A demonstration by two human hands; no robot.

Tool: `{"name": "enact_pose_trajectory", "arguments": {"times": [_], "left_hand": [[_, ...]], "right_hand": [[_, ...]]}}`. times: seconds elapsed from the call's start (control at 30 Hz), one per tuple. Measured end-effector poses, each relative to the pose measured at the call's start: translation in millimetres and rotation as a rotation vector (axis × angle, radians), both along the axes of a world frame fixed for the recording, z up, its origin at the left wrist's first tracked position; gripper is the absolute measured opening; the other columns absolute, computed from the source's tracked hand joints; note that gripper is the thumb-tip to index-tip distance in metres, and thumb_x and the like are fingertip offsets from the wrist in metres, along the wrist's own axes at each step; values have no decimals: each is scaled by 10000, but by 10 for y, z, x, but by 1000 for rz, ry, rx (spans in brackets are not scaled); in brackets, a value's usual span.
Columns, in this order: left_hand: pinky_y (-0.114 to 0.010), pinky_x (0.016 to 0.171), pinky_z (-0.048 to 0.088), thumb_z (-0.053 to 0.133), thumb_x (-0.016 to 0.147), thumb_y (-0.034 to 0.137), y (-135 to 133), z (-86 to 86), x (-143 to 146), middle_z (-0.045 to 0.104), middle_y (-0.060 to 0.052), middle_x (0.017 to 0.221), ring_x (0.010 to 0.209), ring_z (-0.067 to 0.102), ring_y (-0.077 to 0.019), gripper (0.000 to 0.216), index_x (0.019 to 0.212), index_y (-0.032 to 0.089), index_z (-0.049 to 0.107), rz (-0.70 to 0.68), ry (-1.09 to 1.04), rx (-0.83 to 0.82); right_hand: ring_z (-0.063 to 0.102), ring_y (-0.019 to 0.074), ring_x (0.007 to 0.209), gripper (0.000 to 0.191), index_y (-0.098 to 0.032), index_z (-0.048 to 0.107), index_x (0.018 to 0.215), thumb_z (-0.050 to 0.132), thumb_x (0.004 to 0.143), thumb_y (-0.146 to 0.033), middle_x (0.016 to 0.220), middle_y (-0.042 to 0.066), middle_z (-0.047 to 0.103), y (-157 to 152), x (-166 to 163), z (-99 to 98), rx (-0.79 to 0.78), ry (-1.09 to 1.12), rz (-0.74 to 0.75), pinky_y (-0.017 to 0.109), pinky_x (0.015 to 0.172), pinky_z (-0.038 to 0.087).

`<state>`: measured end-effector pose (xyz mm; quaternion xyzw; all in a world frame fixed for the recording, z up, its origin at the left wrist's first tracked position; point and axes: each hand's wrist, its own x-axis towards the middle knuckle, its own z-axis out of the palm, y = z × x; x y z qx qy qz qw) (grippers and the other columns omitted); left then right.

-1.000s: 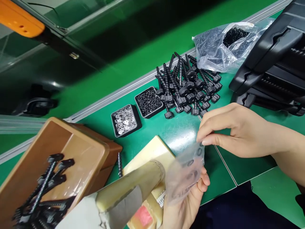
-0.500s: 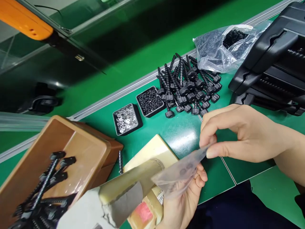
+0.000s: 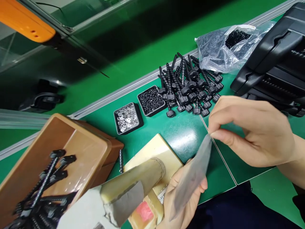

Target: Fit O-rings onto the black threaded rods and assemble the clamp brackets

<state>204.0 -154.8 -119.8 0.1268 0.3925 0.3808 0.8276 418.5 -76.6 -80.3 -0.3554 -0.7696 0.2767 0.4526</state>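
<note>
The small clear plastic bag point(image 3: 193, 178), thin and crinkled, hangs above the near edge of the green surface point(image 3: 183, 133). Our right hand point(image 3: 252, 130) pinches its top corner; our left hand point(image 3: 181, 203) grips its bottom. Ribbed black screws point(image 3: 188, 86) lie piled behind.

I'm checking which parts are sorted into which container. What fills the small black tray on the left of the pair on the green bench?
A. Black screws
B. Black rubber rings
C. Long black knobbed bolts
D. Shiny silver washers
D: the left small tray holds shiny silver washers, while the tray beside it holds small black screws, and the long black bolts lie loose in a pile on the bench.
</note>
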Motion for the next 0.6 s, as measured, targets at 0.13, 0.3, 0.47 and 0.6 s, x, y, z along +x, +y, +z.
{"name": "enact_pose_trajectory", "arguments": {"times": [0.13, 0.3, 0.47, 0.6], "left_hand": [[-152, 723, 583, 820, 831, 303, -4, 3, -2, 764, -42, 870, 757, 696, -129, 233, 1058, 253, 808, -32, 31, -3], [-145, 673, 579, 842, 808, 328, 31, 34, 25, 766, -47, 944, 750, 684, -119, 284, 1082, 267, 799, -13, 40, -11], [-185, 731, 583, 884, 729, 204, 51, 57, 14, 736, -55, 896, 741, 655, -126, 266, 984, 223, 811, -41, 81, -69], [-203, 754, 577, 888, 716, 244, 47, 59, 23, 739, -76, 929, 780, 658, -145, 304, 1005, 199, 806, -41, 63, -45]], "right_hand": [[514, 128, 748, 160, -169, 551, 865, 496, 975, -67, 804, 13, 588, 13, -14, -35, -9, -90, 64, 250, 710, 449], [526, 139, 738, 153, -177, 546, 863, 487, 963, -76, 797, 12, 577, 43, 5, -61, -6, -147, 13, 270, 703, 448], [549, 155, 749, 164, -192, 537, 849, 481, 955, -80, 809, 19, 586, 89, 85, -47, 15, -236, -46, 286, 693, 439], [555, 154, 736, 154, -189, 544, 850, 496, 953, -84, 805, 19, 593, 89, 105, -19, 23, -253, -52, 284, 688, 440]]}}
